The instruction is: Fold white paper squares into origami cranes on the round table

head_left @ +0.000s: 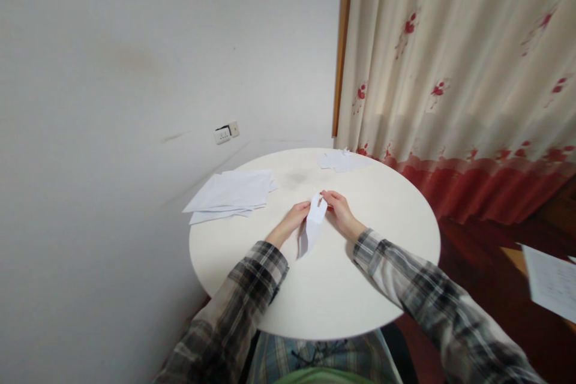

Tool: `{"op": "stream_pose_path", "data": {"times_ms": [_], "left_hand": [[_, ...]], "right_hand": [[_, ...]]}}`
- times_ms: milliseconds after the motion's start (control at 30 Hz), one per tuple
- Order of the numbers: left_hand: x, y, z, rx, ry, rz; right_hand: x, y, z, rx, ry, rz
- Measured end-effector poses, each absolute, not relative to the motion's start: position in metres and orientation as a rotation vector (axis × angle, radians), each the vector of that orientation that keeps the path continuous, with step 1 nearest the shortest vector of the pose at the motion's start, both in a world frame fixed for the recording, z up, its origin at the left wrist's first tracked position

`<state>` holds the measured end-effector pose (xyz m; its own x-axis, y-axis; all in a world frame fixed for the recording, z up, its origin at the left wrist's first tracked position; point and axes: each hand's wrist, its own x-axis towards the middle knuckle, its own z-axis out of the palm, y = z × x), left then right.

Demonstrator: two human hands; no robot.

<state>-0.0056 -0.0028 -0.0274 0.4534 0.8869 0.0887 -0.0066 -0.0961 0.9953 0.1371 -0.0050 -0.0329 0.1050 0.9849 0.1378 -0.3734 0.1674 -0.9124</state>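
Plaid sleeves (432, 288) reach over the round tabletop (315, 306). Sheets (229, 192) lie piled by its left edge, smaller scraps (342, 160) near the far edge, probably to leave the middle for handling. At that middle, left hand (297, 216) and right hand (341, 210) grip a folded paper (317, 214), fingers pinched at opposite sides of its upper end, seemingly for control. Room opens rightward to the curved edge; leftward, the sheets limit it.

grey-black-white plaid sleeves (418, 282), bluish checked trousers (272, 357), dark drawstring (319, 351)
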Motion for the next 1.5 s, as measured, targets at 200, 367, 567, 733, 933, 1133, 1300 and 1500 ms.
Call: {"op": "stream_pose_path", "data": {"times_ms": [200, 367, 567, 733, 933, 1133, 1300, 1500], "left_hand": [[-0.006, -0.003, -0.028, 1.468, 0.813, 0.915], [-0.006, -0.004, -0.027, 1.471, 0.814, 0.914], [-0.006, -0.004, -0.026, 1.482, 0.819, 0.914], [-0.006, -0.004, -0.026, 1.503, 0.804, 0.906], [-0.006, 0.004, -0.036, 1.461, 0.834, 0.964], [-0.012, 0.02, -0.045, 1.478, 1.114, 1.296], [-0.012, 0.021, -0.044, 1.56, 1.143, 1.331], [-0.007, 0.013, -0.037, 1.534, 0.994, 1.307]], "right_hand": [[0.137, -0.003, -0.037, -0.857, -0.974, 1.193], [0.138, -0.003, -0.036, -0.86, -0.965, 1.17], [0.138, -0.004, -0.035, -0.85, -0.918, 1.197], [0.138, -0.002, -0.037, -0.885, -0.9, 1.133], [0.138, -0.003, -0.037, -0.924, -0.913, 1.097], [0.136, -0.007, -0.031, -0.953, -0.998, 1.071], [0.126, -0.017, -0.027, -0.818, -1.263, 1.339], [0.122, -0.021, -0.025, -0.791, -1.297, 1.434]]}}
